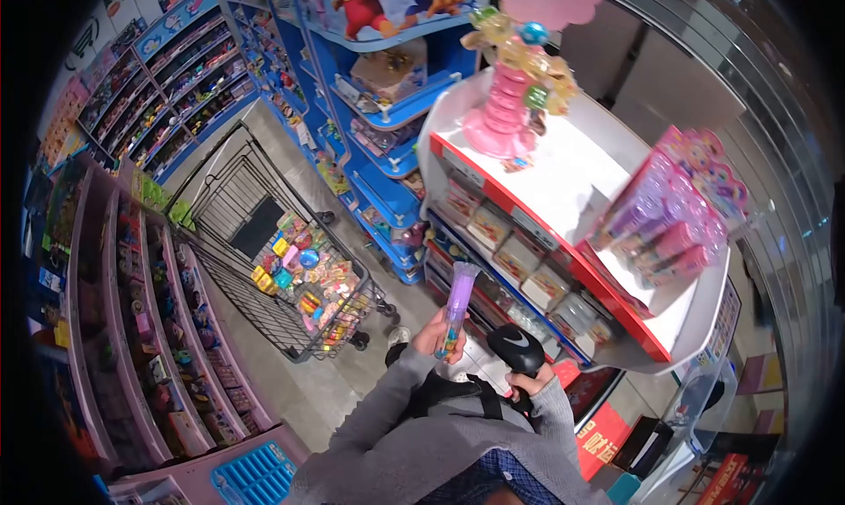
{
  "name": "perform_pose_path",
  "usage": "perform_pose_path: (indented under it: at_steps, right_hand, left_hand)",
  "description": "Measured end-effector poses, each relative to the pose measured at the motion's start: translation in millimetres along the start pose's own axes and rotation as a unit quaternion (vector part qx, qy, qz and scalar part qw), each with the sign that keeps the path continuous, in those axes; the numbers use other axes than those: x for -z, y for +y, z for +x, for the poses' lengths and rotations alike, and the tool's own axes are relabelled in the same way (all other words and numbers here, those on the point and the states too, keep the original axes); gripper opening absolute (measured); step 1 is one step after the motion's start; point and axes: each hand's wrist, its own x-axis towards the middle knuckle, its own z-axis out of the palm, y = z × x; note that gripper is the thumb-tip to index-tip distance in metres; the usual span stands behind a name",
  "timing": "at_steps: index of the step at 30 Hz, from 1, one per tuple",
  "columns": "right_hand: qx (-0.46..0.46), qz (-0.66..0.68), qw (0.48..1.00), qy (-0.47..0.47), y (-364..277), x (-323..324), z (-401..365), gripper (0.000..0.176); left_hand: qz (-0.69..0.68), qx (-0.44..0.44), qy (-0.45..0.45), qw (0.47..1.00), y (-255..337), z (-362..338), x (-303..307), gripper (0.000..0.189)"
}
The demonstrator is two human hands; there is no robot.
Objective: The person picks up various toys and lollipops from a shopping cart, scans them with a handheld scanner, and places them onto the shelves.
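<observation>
My left hand (431,336) is closed around the lower part of a clear tube with a purple upper section (459,292) and colourful small pieces at the bottom. The tube stands nearly upright in front of my body. In my right hand (533,383) is a black handheld barcode scanner (518,350), its rounded head up and its handle inside my fingers. The two things are a short distance apart. To the right, on the counter top, a pink display box (634,281) holds several purple and pink tubes (671,219) of a similar look.
A white counter (563,184) with a red edge bears a pink stand (500,118) with coloured pieces. Packaged goods fill shelves beneath it. At left is a black wire cart (224,267) with colourful items (308,259); pink shelving (176,329) and blue shelving (370,184) line the aisle.
</observation>
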Motion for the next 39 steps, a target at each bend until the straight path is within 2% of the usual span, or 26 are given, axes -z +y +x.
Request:
perform_pose_path:
  at_steps: [3, 7, 10, 12, 14, 16, 17, 19, 22, 23, 25, 29, 32, 34, 35, 36, 38, 39]
  right_hand:
    - [0.086, 0.053, 0.995, -0.025, 12, 19, -8, 0.028]
    - [0.147, 0.133, 0.980, 0.003, -5, 23, -17, 0.033]
    - [0.179, 0.186, 0.966, 0.031, -28, 17, -32, 0.036]
    - [0.194, 0.172, 0.966, 0.025, -31, 20, -34, 0.035]
    - [0.233, 0.150, 0.961, -0.015, -37, 18, -36, 0.033]
    - [0.195, 0.126, 0.972, 0.027, -51, 8, -47, 0.034]
    - [0.194, 0.114, 0.974, 0.026, -53, 5, -47, 0.033]
    - [0.188, 0.101, 0.977, 0.024, -55, -3, -48, 0.033]
    - [0.164, 0.057, 0.984, 0.048, -60, -15, -45, 0.032]
    - [0.166, 0.051, 0.984, 0.040, -61, -17, -44, 0.032]
    - [0.174, 0.034, 0.984, 0.025, -60, -21, -41, 0.033]
    - [0.178, 0.007, 0.984, 0.007, -61, -24, -40, 0.032]
    - [0.184, -0.040, 0.982, -0.002, -60, -25, -37, 0.035]
    - [0.351, -0.188, 0.917, 0.006, -64, -29, -34, 0.039]
    - [0.329, -0.207, 0.921, -0.019, -64, -28, -35, 0.042]
    - [0.329, -0.206, 0.921, -0.019, -65, -30, -36, 0.042]
    - [0.354, -0.259, 0.899, -0.009, -66, -35, -37, 0.040]
    - [0.343, -0.259, 0.903, 0.005, -63, -38, -37, 0.040]
  left_hand:
    - [-0.150, 0.043, -0.152, 0.976, -9, 10, -13, 0.049]
    - [-0.168, 0.023, -0.175, 0.970, 0, 19, -37, 0.045]
    - [-0.140, 0.012, -0.131, 0.981, 10, 27, -44, 0.044]
    - [-0.167, -0.003, -0.144, 0.975, 18, 35, -49, 0.042]
    - [-0.167, -0.004, -0.115, 0.979, 24, 39, -60, 0.037]
    - [-0.041, -0.058, -0.074, 0.995, 31, 43, -67, 0.035]
    - [-0.043, -0.059, -0.074, 0.995, 31, 45, -64, 0.035]
    - [0.039, -0.087, -0.064, 0.993, 31, 45, -58, 0.036]
    - [0.071, -0.036, -0.064, 0.995, 40, 39, -56, 0.036]
    - [0.068, -0.039, -0.061, 0.995, 42, 37, -59, 0.036]
    - [-0.079, 0.004, -0.055, 0.995, 46, 32, -62, 0.037]
    - [-0.035, -0.015, -0.073, 0.997, 44, 27, -56, 0.039]
    - [-0.043, -0.014, -0.016, 0.999, 48, 19, -56, 0.040]
    - [-0.028, -0.022, -0.019, 0.999, 46, 17, -45, 0.043]
    - [-0.084, -0.041, -0.089, 0.992, 46, 19, -41, 0.044]
    - [-0.084, -0.040, -0.089, 0.992, 43, 18, -39, 0.044]
    - [0.058, -0.068, 0.037, 0.995, 37, 17, -39, 0.039]
    - [0.057, -0.066, 0.037, 0.995, 35, 16, -40, 0.039]
